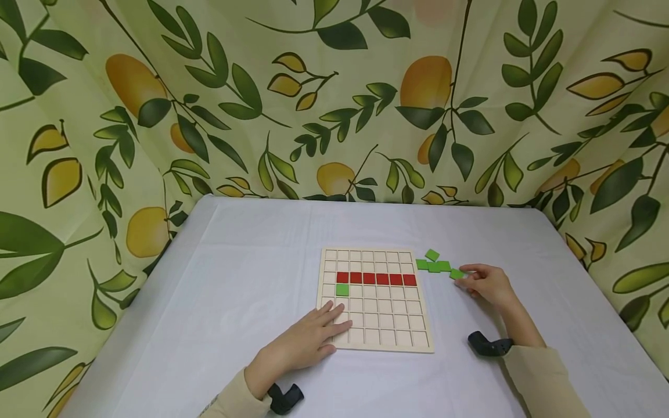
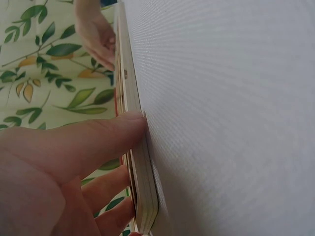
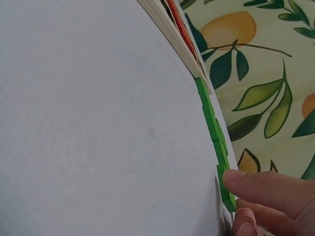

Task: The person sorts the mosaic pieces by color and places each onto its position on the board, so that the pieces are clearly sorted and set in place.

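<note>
- White-clothed tabletop [image 1: 251, 244] before a fruit-and-leaf curtain [image 1: 340, 130].
- Right hand [image 1: 488, 284]: fingers pinch a green tile [image 1: 457, 274] by its edges, likely because it is thin and flat.
- Left hand [image 1: 308, 337]: fingers spread, unclenched, over the gridded board [image 1: 387, 321], thumb at its edge; probably steadying it.
- On the board: six red tiles [image 1: 369, 278] in a row, one placed green piece [image 1: 342, 289] just below the leftmost.
- In the way: four loose green tiles [image 1: 434, 267] between right hand and board; left hand hides near-left cells.
</note>
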